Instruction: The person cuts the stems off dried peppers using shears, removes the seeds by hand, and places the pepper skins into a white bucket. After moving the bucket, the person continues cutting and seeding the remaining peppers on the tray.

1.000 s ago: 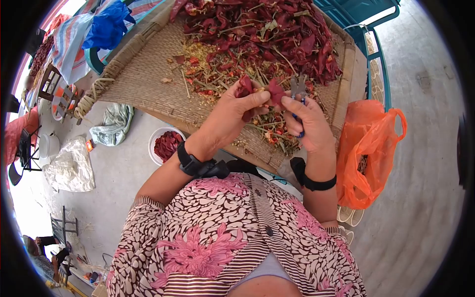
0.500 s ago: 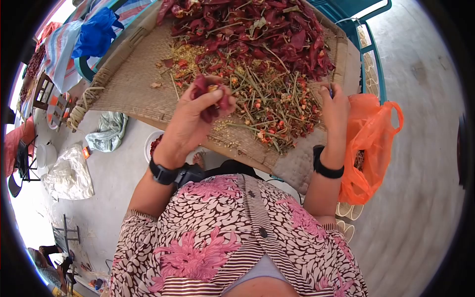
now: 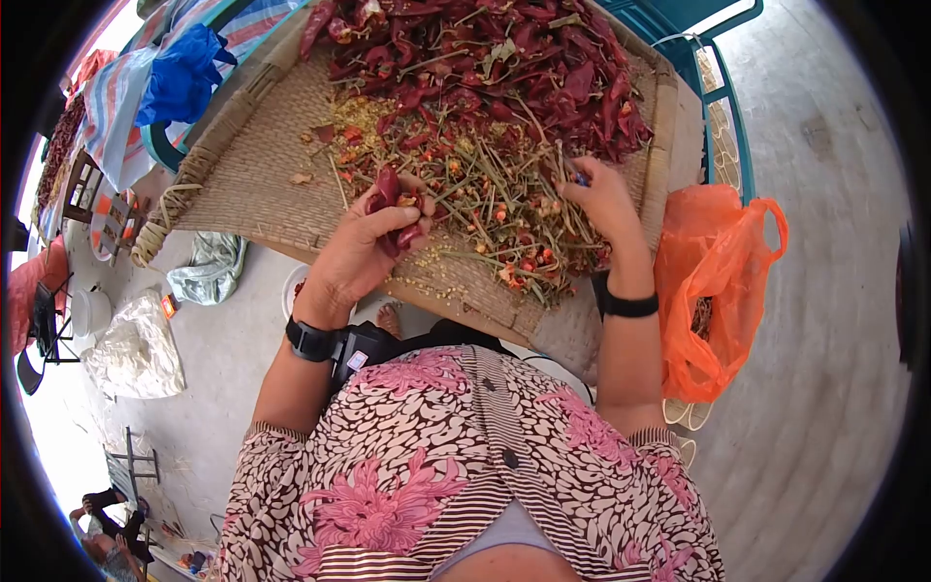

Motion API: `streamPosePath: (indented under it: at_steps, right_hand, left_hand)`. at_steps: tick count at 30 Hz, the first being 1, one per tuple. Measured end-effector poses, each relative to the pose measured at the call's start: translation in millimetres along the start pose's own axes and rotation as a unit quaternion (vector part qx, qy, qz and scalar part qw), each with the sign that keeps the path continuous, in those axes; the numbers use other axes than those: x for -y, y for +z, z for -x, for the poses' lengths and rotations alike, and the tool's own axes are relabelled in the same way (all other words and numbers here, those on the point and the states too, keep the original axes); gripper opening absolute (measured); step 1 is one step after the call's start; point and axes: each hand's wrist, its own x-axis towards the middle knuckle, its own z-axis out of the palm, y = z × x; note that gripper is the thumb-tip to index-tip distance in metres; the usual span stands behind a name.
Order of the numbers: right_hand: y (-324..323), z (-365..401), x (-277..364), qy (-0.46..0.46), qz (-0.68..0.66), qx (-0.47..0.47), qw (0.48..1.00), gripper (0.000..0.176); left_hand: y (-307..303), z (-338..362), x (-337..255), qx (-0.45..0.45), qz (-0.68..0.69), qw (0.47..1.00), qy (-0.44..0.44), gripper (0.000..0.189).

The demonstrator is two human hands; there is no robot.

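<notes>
My left hand (image 3: 361,250) is closed around dried red chili peppers (image 3: 390,186), held above the near part of a woven tray (image 3: 257,189). Over the right side of the tray, my right hand (image 3: 609,206) has its fingers pinched together. A small blue bit (image 3: 582,178) shows at those fingertips; the rest of the thing is hidden. Beneath the right hand lies a heap of cut stems and pepper tops (image 3: 499,199). A larger pile of dried red peppers (image 3: 572,82) covers the far side. Yellow seeds (image 3: 364,121) are scattered on the weave.
An orange plastic bag (image 3: 722,291) hangs right of the tray, beside a teal metal frame (image 3: 722,94). Blue cloth or plastic (image 3: 184,76) lies at the upper left. Below the tray's left side stands a white bowl (image 3: 294,289). Another person (image 3: 112,533) is at the lower left.
My right hand has moved left and forward, from the tray's right edge to over the stem heap. My left hand, still holding peppers, has come slightly down and left.
</notes>
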Motion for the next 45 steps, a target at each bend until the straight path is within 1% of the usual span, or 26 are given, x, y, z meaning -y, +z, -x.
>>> streamPosePath:
  at_steps: [2,3,6,9,12,15,18,21,24,25,28,31,32,34,37,38,40,41,44,45]
  right_hand:
    - [-7,19,5,-0.042,-0.026,0.014,0.999,0.039]
    - [-10,31,11,-0.030,-0.040,0.008,0.999,0.037]
    - [-24,55,12,-0.002,0.003,-0.005,1.000,0.036]
    - [-32,70,5,0.061,-0.035,-0.048,0.996,0.037]
    - [-35,76,0,0.115,0.051,-0.110,0.986,0.035]
    - [-26,77,-13,0.030,0.147,-0.233,0.961,0.035]
    - [-24,76,8,0.026,0.026,-0.250,0.968,0.031]
    - [-16,69,24,0.072,0.007,-0.069,0.995,0.030]
    - [-2,64,40,0.106,0.127,-0.031,0.986,0.034]
    - [2,64,35,0.087,0.157,-0.030,0.983,0.039]
    - [4,61,15,0.077,0.124,-0.098,0.984,0.035]
    - [-7,61,1,0.055,-0.047,-0.089,0.993,0.030]
    - [-9,64,1,0.081,-0.138,-0.078,0.984,0.027]
    - [-17,78,19,0.128,-0.318,-0.055,0.938,0.020]
    - [-17,91,28,0.129,-0.488,-0.005,0.863,0.013]
    - [-15,95,31,0.122,-0.502,0.006,0.856,0.012]
    - [-7,100,39,0.105,-0.530,0.028,0.841,0.010]
    - [-1,102,48,0.085,-0.490,0.023,0.867,0.012]
    - [19,106,69,0.016,-0.362,-0.007,0.932,0.017]
    - [26,107,72,-0.012,-0.317,-0.019,0.948,0.018]
  left_hand:
    - [-1,1,-2,0.015,0.020,1.000,-0.011,0.033]
    - [-2,1,-2,0.006,0.024,1.000,-0.016,0.033]
    - [-2,-2,-3,-0.009,0.027,0.999,-0.026,0.032]
    - [-2,-3,-2,-0.008,0.022,0.999,-0.024,0.032]
    - [-4,-3,-1,-0.011,0.023,0.999,-0.023,0.032]
    - [-3,-4,0,-0.015,0.026,0.999,-0.022,0.032]
    - [-3,-2,1,-0.007,0.025,1.000,-0.017,0.032]
    - [-1,-2,0,0.001,0.012,1.000,-0.013,0.032]
    - [-3,-2,0,0.010,0.010,1.000,-0.017,0.032]
    - [-2,-1,0,0.010,0.015,1.000,-0.019,0.032]
    - [-4,-2,-1,0.010,0.023,1.000,-0.016,0.032]
    - [-4,-1,0,0.003,0.006,1.000,-0.014,0.032]
    - [-2,-1,-1,0.000,-0.003,1.000,-0.012,0.033]
    - [0,-1,-1,0.006,-0.038,0.999,-0.015,0.034]
    - [17,1,-5,-0.004,-0.079,0.996,-0.031,0.035]
    - [25,1,-4,-0.011,-0.091,0.995,-0.039,0.035]
    - [32,-4,3,0.019,-0.068,0.995,-0.065,0.034]
    - [35,-7,7,0.035,-0.056,0.995,-0.078,0.033]
    - [43,-19,21,0.019,0.040,0.985,-0.169,0.026]
    - [48,-20,24,0.006,0.028,0.986,-0.164,0.022]
